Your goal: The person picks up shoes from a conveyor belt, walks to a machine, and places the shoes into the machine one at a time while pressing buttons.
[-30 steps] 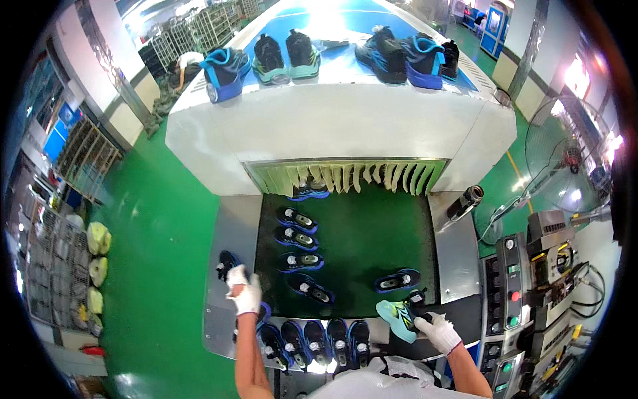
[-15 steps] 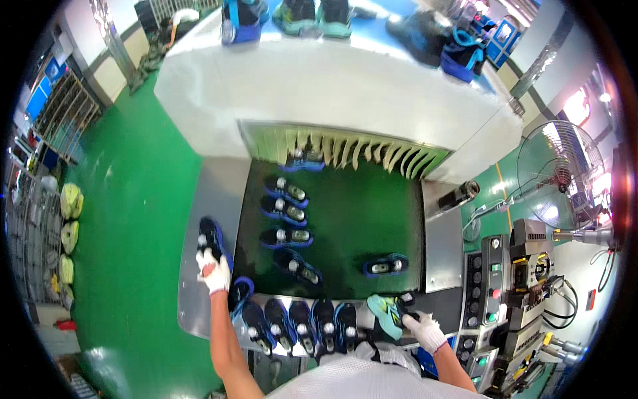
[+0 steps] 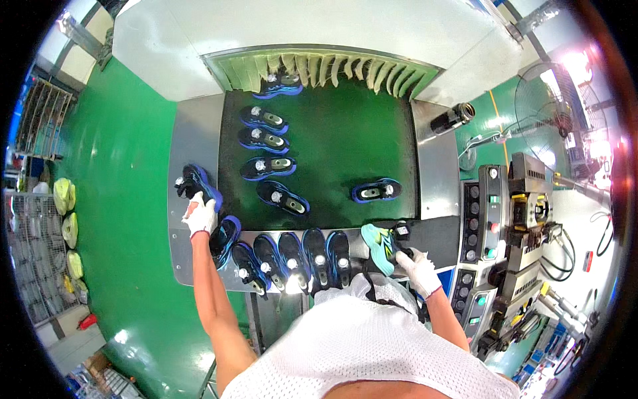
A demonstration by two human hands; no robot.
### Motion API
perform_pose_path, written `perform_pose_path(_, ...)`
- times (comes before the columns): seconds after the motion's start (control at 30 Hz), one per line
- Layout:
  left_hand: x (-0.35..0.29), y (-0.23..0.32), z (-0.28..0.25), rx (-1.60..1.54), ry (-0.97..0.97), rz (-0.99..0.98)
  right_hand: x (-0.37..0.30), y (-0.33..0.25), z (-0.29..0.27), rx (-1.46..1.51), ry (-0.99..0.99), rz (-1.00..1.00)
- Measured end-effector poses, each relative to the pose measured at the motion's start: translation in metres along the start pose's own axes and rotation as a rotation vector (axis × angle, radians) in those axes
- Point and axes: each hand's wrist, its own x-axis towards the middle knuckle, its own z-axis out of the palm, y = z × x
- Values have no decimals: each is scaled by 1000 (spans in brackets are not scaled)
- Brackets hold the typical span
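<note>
My left hand (image 3: 201, 215), in a white glove, closes on the near end of a black shoe with a blue sole (image 3: 199, 183) over the metal side ledge. Another black-and-blue shoe (image 3: 226, 239) lies just beside that hand, on the ledge corner. At the front right, my gloved right hand (image 3: 417, 269) grips a mint-green shoe with yellow and black markings (image 3: 379, 247), its sole turned to the left. Between my hands, several black shoes (image 3: 292, 261) stand side by side on the front ledge. The fingertips of both hands are partly hidden.
A dark green conveyor belt (image 3: 345, 146) carries several black-and-blue shoes. It leads under a fringed curtain (image 3: 319, 70) into a white machine (image 3: 312, 23). A black cylindrical bottle (image 3: 453, 118) lies at the right ledge. Control panels (image 3: 492, 213) and a caged fan (image 3: 548, 100) stand at right.
The view has tipped down toward my body, so the scene sits higher in the picture. Both hands keep their shoes; the left one's shoe has shifted slightly toward me.
</note>
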Motion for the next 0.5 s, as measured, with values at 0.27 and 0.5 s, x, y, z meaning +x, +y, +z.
perform_pose_path(0.27, -166, 150, -70, -441, -228, 421, -17, -22, -18, 168, 45, -50)
perform_pose_path(0.5, -317, 246, -47, -726, -608, 695, -30, -14, -45, -144, 96, -351)
